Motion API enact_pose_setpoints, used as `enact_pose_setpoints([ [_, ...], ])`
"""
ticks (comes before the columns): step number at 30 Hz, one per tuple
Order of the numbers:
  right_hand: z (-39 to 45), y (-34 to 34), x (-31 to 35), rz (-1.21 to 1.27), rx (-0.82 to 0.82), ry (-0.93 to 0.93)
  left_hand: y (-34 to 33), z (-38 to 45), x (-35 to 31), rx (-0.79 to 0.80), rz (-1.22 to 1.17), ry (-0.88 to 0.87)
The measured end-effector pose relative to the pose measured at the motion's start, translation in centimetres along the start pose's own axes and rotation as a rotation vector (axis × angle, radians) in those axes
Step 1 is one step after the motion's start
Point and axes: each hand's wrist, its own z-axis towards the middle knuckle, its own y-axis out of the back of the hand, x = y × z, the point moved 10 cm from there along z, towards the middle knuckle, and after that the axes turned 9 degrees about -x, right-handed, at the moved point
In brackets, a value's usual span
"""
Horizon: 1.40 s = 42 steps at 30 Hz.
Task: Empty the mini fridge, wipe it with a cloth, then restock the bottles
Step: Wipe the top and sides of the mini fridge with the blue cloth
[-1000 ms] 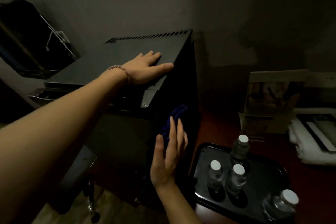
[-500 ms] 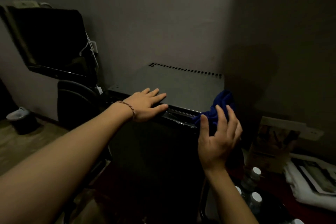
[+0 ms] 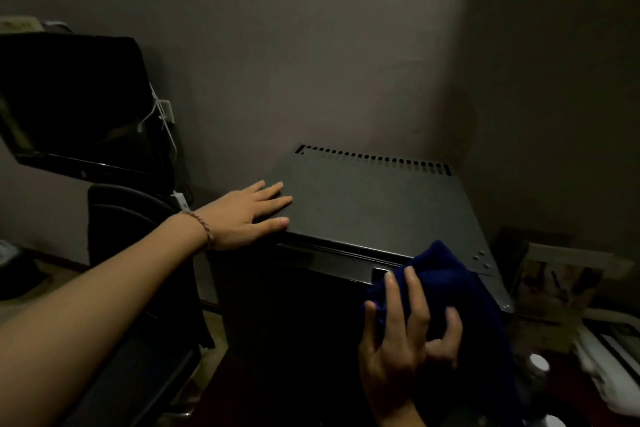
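A dim room corner, seen from your head looking down and forward. At the centre of the frame stands the mini fridge [image 3: 377,211], a dark box with a flat grey top and a row of vent slots along its back edge, set against the wall. Its door is closed.

Your left hand [image 3: 249,215] comes in from the lower left on a long bare forearm, a thin braided bracelet [image 3: 204,227] at the wrist. The hand lies flat, palm down, fingers straight and slightly spread, resting on the front left corner of the fridge top.

Your right hand [image 3: 403,340] rises from the bottom edge, right of centre, back of the hand toward you. Its fingers are curled around a dark blue cloth [image 3: 446,288], which is bunched at the front right edge of the fridge top, lapping over the top of the door. Whether the cloth presses on the surface or sits just above it cannot be told.

In the lower right corner, the white cap of a bottle [image 3: 539,363] shows in shadow, beside the cloth. Further right lie pale folded towels [image 3: 609,367], and above them a propped card or booklet [image 3: 554,279], blurred.

At upper left, a black screen [image 3: 76,104] tilts from the wall, with a white cable [image 3: 162,121] hanging by its right edge. A dark chair [image 3: 124,211] stands below it.
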Motion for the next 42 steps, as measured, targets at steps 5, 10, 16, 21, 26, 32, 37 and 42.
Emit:
enact_pose_setpoints([
  [5,0.3,-1.0,2.1,-0.137,0.009,-0.151,-0.5,0.5,0.3,-0.076,-0.22,-0.075],
  [10,1.1,-1.2,5.7,-0.117,0.137,-0.067,0.8,-0.3,-0.9,-0.184,-0.146,-0.133],
  [16,1.9,-2.5,12.3,-0.035,0.321,0.428,0.6,-3.0,-1.1,-0.195,-0.161,-0.216],
  [21,1.4,-2.0,8.5,-0.163,0.42,0.291,0.3,-5.5,-1.0,-0.263,-0.108,-0.266],
  [26,-1.3,-2.7,8.2,-0.221,0.395,0.225,0.6,-6.1,-1.2,-0.273,-0.111,-0.251],
  [32,-1.9,-3.7,8.3,-0.204,0.253,0.247,2.3,-7.6,-1.5,-0.699,-0.286,-0.402],
  [37,-2.5,-3.6,9.1,-0.208,0.104,0.273,2.1,-9.5,0.6,-0.939,-0.482,-0.421],
  [42,-4.0,-4.7,11.1,-0.23,-0.031,0.332,1.5,-10.1,1.4,-1.027,-0.641,-0.458],
])
